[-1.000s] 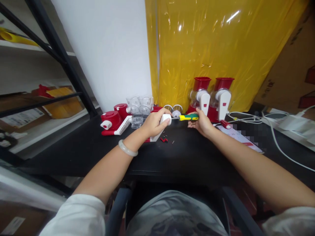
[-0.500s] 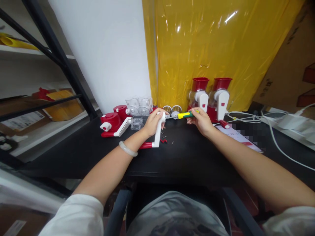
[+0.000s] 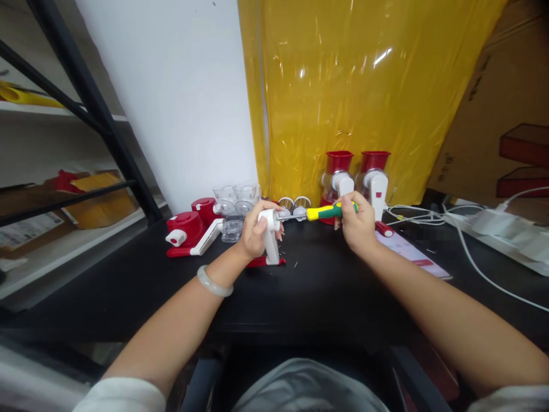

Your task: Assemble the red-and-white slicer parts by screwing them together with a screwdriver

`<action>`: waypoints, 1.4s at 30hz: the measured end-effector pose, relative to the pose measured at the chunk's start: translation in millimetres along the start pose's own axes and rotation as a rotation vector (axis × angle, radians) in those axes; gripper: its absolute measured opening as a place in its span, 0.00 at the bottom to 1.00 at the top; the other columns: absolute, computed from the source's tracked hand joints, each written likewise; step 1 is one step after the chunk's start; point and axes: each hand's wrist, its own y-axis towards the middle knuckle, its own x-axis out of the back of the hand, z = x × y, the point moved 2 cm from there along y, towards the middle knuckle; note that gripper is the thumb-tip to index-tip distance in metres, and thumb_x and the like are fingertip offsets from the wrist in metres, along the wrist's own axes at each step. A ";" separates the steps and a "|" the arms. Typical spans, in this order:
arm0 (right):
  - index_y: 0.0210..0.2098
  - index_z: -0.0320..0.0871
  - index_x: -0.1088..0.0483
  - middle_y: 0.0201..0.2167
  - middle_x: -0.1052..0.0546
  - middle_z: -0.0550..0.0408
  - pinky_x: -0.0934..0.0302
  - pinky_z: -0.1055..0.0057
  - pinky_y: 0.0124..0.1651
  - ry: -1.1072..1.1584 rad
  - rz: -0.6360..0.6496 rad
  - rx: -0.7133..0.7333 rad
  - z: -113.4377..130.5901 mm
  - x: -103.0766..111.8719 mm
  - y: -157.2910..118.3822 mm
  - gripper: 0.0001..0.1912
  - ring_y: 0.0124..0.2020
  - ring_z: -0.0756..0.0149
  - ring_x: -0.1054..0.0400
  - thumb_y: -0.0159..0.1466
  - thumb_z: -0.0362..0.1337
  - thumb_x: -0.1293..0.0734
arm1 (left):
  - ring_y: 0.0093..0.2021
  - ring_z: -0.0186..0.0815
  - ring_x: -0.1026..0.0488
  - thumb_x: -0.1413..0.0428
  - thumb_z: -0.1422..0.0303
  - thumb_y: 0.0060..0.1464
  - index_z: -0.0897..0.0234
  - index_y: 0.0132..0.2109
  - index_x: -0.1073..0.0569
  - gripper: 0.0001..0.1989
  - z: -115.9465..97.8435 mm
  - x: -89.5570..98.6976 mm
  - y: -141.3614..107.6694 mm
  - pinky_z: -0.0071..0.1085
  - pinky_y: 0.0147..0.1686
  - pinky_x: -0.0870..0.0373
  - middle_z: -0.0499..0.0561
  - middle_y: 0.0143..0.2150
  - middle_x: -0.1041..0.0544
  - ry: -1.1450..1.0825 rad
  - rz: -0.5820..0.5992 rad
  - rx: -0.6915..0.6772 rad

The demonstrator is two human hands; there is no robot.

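Observation:
My left hand (image 3: 256,230) is closed around the round upper end of a white crank handle (image 3: 271,247), whose red grip (image 3: 256,262) hangs low near the black table. In my right hand (image 3: 357,222) is a yellow and green screwdriver (image 3: 319,213), its fingers wrapped round the green end. The metal shaft points left, and its tip is at the opening in the crank's round end. Whether the tip touches a screw inside is too small to tell. Small screws (image 3: 295,264) lie on the table just below the crank.
Red and white housings (image 3: 185,228) and clear plastic parts (image 3: 234,229) stand at the left back. Metal drums (image 3: 301,205) sit behind my hands. Two red and white grinders (image 3: 376,186) stand right of them, near a phone-like screen (image 3: 414,257), white cables and a power strip (image 3: 510,232).
The crank has turned so its round end opens more toward me. My right hand has shifted its hold on the screwdriver, which shows more of its green handle. The camera view has shifted.

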 end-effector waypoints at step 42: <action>0.35 0.46 0.33 0.22 0.32 0.59 0.42 0.69 0.22 -0.209 -0.098 0.361 20.5 0.1 -17.2 0.17 0.19 0.70 0.37 0.65 0.53 0.40 | 0.11 0.31 0.37 0.60 0.56 0.58 0.70 0.36 0.31 0.22 -6.5 -2.5 10.8 0.27 0.13 0.35 0.52 0.18 0.29 -0.656 0.360 0.655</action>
